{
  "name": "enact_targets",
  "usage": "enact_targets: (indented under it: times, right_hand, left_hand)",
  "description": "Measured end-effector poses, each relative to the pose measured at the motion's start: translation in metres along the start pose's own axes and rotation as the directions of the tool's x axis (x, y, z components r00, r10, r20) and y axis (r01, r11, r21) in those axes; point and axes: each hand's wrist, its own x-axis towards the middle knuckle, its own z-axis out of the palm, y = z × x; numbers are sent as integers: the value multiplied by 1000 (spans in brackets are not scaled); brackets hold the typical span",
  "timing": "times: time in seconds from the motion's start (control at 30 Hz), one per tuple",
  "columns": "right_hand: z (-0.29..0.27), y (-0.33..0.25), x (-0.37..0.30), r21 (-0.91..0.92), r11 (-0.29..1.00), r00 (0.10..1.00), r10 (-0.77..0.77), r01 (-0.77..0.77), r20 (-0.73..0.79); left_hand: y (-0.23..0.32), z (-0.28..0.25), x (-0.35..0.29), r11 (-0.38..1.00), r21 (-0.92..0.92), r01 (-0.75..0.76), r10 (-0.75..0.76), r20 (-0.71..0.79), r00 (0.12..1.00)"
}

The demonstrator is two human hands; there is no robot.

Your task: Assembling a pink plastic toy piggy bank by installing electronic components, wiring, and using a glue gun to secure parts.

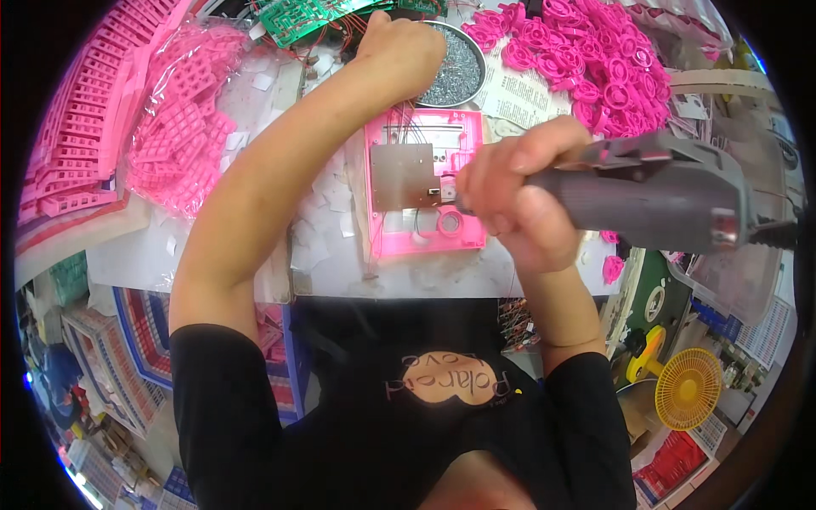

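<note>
My right hand (531, 191) is wrapped round a grey electric screwdriver (646, 200), held almost level. The screwdriver's tip points left at the edge of a brown-grey board (403, 177), which lies inside a pink plastic housing (429, 248). Whether the tip touches a screw I cannot tell. At the far side, my left hand (401, 53) is closed, its knuckles over the left edge of a round metal dish of small screws (459, 72). Its fingertips are mostly hidden, and so is anything they hold. Thin wires run from the housing toward green circuit boards (310, 19) beyond.
Magenta plastic rings (586, 59) are heaped at the back right, beside a printed paper sheet (523, 93). On the left lie a clear bag of pink keypad pieces (183, 119) and stacked pink parts (81, 110). A yellow fan (687, 388) stands below the table's right side.
</note>
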Motion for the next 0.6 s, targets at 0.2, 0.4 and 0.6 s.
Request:
enact_targets:
  times: [0.2,0.4,0.6]
  right_hand:
    - [9,45,-17,30,999,998,18,-16,-61]
    - [11,58,-20,18,999,998,28,-27,-59]
    - [15,55,-16,-103,994,995,57,-49,77]
  left_hand:
    - [2,-27,-21,996,79,-35,36,-7,999]
    - [-12,-40,-106,347,-938,22,-191,-48,980]
    - [12,-20,-181,603,-793,-83,-231,-273,934]
